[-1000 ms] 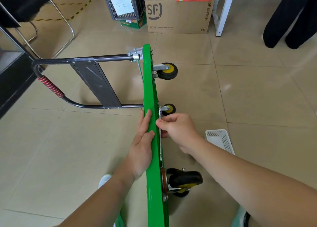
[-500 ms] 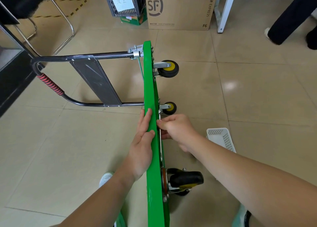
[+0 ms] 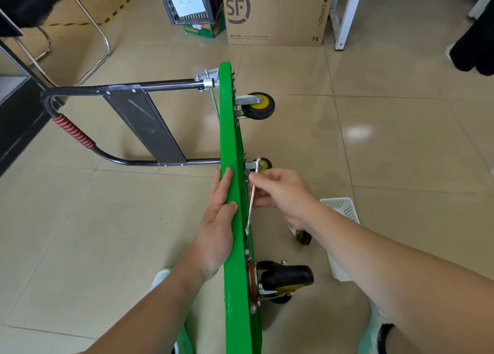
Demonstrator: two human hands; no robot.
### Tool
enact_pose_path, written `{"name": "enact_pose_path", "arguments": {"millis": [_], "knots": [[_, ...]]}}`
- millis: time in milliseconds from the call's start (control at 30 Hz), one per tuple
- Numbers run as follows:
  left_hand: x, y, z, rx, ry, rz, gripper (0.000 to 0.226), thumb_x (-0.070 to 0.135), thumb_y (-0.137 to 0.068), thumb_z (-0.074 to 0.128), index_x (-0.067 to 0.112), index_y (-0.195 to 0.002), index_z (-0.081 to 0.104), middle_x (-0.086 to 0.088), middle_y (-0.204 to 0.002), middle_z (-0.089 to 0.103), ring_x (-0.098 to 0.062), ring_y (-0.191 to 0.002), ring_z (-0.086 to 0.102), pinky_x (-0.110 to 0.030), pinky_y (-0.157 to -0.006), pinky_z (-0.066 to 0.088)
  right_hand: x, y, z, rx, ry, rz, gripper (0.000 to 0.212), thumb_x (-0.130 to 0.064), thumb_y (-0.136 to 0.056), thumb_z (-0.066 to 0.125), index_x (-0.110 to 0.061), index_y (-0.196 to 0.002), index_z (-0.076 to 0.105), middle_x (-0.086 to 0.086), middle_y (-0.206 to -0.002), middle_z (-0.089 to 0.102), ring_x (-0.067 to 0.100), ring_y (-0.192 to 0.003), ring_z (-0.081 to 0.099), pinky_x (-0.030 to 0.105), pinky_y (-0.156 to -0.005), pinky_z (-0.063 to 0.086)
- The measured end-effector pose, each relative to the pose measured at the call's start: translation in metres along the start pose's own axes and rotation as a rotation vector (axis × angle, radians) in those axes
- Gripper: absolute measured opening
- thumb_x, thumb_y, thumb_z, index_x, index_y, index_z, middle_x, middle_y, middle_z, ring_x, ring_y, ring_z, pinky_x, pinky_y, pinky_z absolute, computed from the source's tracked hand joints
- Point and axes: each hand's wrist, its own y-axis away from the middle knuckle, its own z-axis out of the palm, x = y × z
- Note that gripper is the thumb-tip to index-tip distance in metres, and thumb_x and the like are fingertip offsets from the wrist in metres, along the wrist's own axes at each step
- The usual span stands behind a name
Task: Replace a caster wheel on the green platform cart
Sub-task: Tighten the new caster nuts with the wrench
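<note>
While on edge, flat green cart (image 3: 229,139)

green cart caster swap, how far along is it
Done: green cart tipped on edge, three casters mounted. In hand: left hand steadies its top edge; right hand holds a thin wrench at the underside. Left: a loose caster on the floor beside the white basket, old or new unclear.

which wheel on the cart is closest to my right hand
The small wheel just beyond the right hand, by the handle's lower bar. The other far wheel and the near black caster sit farther off.
</note>
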Motion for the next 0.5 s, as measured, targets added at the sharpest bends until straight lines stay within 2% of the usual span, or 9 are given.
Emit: {"name": "enact_pose_path", "arguments": {"millis": [67, 133, 200, 267, 333, 400, 500], "knots": [[-0.001, 0.000, 0.000, 0.005, 0.001, 0.002, 0.060, 0.009, -0.107, 0.032, 0.044, -0.156, 0.030, 0.031, -0.164, 0.012, 0.026, -0.140, 0.014, -0.020, -0.123, 0.015, -0.008, 0.001, -0.008, 0.006, -0.013, -0.055, 0.009, -0.016, -0.094, 0.072, -0.008, -0.091, 0.072, 0.009, -0.087, 0.074, 0.020, -0.078, 0.073, 0.035, -0.069, 0.063], [-0.003, 0.001, -0.001, 0.003, -0.011, 0.011, 0.060, 0.013, -0.105, 0.034, 0.045, -0.155, 0.031, 0.032, -0.163, 0.013, 0.027, -0.139, 0.015, -0.014, -0.119, 0.016, -0.008, 0.004, -0.014, -0.012, 0.020, -0.102, 0.006, -0.017, -0.093, 0.072, -0.011, -0.092, 0.073, 0.004, -0.084, 0.076, 0.017, -0.078, 0.074, 0.032, -0.069, 0.062], [-0.005, 0.000, -0.002, 0.005, -0.008, 0.012, 0.060, 0.012, -0.105, 0.034, 0.045, -0.155, 0.032, 0.035, -0.161, 0.014, 0.029, -0.136, 0.016, -0.008, -0.116, 0.018, 0.000, 0.010, -0.018, -0.050, 0.064, -0.114, 0.009, -0.022, -0.090, 0.075, -0.015, -0.095, 0.075, 0.005, -0.089, 0.078, 0.019, -0.086, 0.076, 0.038, -0.075, 0.063], [-0.005, 0.000, -0.001, 0.006, 0.013, 0.010, 0.060, 0.010, -0.105, 0.033, 0.042, -0.156, 0.033, 0.037, -0.159, 0.015, 0.028, -0.137, 0.018, -0.016, -0.120, 0.019, 0.012, 0.017, -0.019, -0.067, 0.094, -0.110, 0.014, -0.027, -0.084, 0.077, -0.020, -0.096, 0.076, 0.007, -0.095, 0.078, 0.022, -0.091, 0.076, 0.043, -0.080, 0.063], [-0.005, -0.001, 0.000, 0.005, 0.031, 0.003, 0.059, 0.011, -0.105, 0.034, 0.041, -0.156, 0.034, 0.036, -0.160, 0.015, 0.026, -0.138, 0.018, -0.023, -0.123, 0.018, 0.021, 0.022, -0.020, -0.067, 0.097, -0.105, 0.014, -0.031, -0.080, 0.078, -0.026, -0.092, 0.078, 0.006, -0.095, 0.078, 0.022, -0.092, 0.076, 0.043, -0.079, 0.063], [-0.003, 0.000, 0.002, 0.008, 0.037, 0.004, 0.060, 0.018, -0.100, 0.037, 0.042, -0.155, 0.034, 0.033, -0.162, 0.015, 0.026, -0.139, 0.018, -0.023, -0.125, 0.017, 0.025, 0.026, -0.019, -0.070, 0.104, -0.107, 0.012, -0.034, -0.077, 0.079, -0.032, -0.089, 0.079, 0.005, -0.093, 0.078, 0.020, -0.091, 0.076, 0.039, -0.076, 0.063], [0.000, 0.000, 0.003, 0.009, 0.058, -0.011, 0.066, 0.029, -0.089, 0.038, 0.045, -0.153, 0.036, 0.034, -0.162, 0.015, 0.024, -0.140, 0.018, -0.026, -0.125, 0.017, 0.028, 0.029, -0.015, -0.081, 0.105, -0.114, 0.009, -0.028, -0.081, 0.079, -0.029, -0.089, 0.078, 0.004, -0.091, 0.077, 0.019, -0.091, 0.075, 0.041, -0.077, 0.063]]}}
